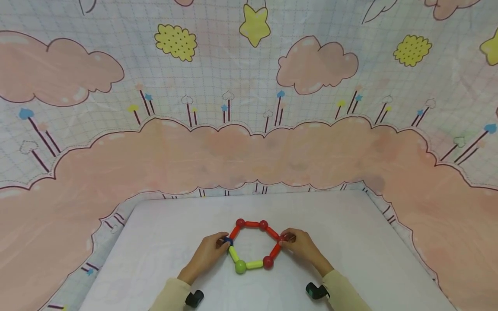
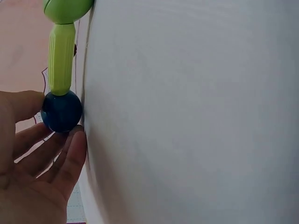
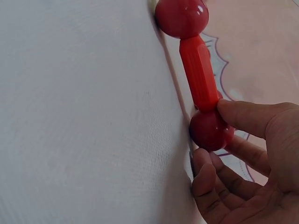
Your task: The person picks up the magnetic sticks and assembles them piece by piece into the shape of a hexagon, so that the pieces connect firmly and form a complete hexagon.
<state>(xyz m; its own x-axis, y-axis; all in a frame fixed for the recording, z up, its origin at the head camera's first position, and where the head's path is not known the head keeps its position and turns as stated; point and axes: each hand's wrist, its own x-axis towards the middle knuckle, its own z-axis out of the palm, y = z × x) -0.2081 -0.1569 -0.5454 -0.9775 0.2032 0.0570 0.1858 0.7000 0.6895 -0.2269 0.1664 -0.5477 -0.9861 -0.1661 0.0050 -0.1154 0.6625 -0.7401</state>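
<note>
A six-sided ring of coloured balls and short rods lies flat on the white table in the head view. At its left corner my left hand (image 1: pixel 208 255) pinches a blue ball (image 2: pixel 62 112) between thumb and fingers. A yellow-green rod (image 2: pixel 61 59) joins that ball to a green ball (image 1: pixel 241 266). Opposite, my right hand (image 1: pixel 303 246) grips a red ball (image 3: pixel 209 130), its thumb touching the end of a red rod (image 3: pixel 199 72). That rod leads to another red ball (image 1: pixel 268 262) at the near side. Two more red balls sit along the far side, joined by a red rod (image 1: pixel 252 224).
The white table (image 1: pixel 163 229) spreads around the ring. Behind and beside it hangs a cloth (image 1: pixel 249 155) printed with clouds and stars. Black devices (image 1: pixel 316 291) are strapped at both wrists, below the light sleeves.
</note>
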